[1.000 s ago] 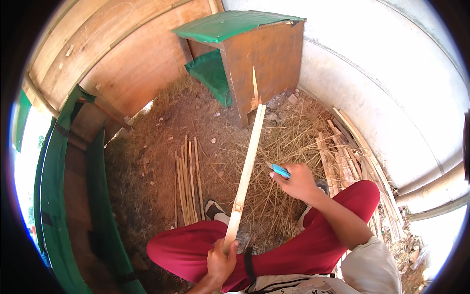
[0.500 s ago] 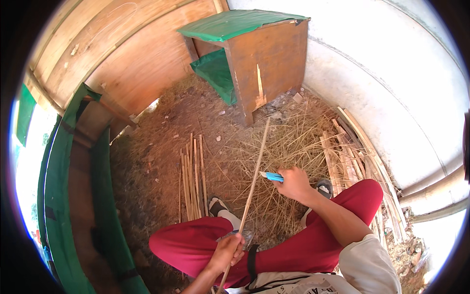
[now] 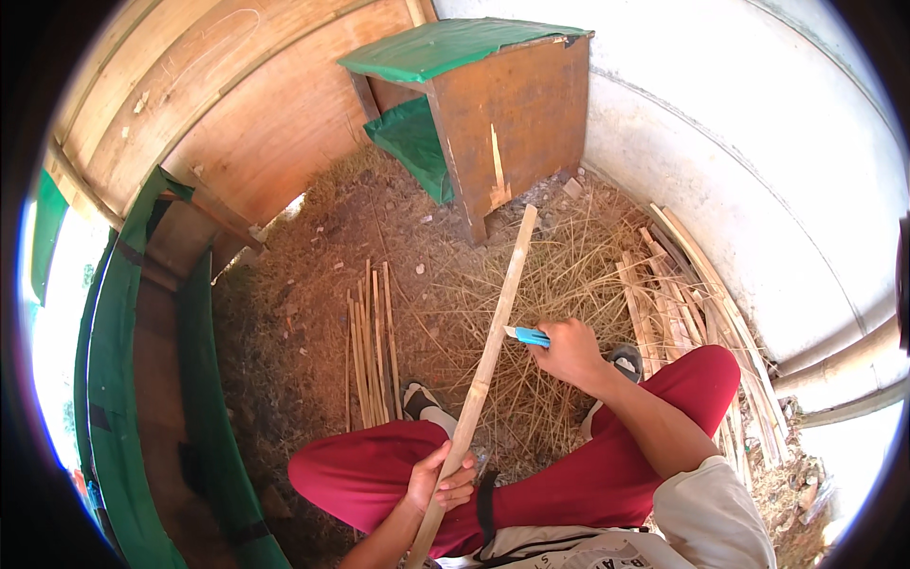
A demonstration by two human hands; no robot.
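Note:
A long, pale bamboo strip slants from my lap up and away toward the middle of the floor, its flat face toward me. Near its lower end my left hand is closed around it. My right hand grips a light blue utility knife, blade pointing left. The blade tip is at the strip's right edge, about midway up; whether it touches cannot be made out. My crossed legs in red trousers lie under both hands.
Several slats lie left of my foot. Thin shavings cover the ground ahead. More split bamboo is stacked at the right by the white wall. A green-topped wooden cabinet stands ahead; a green-covered shelf runs along the left.
The bamboo strip has been turned in my left hand, from its narrow edge to its broad face. My right hand and the knife have barely shifted.

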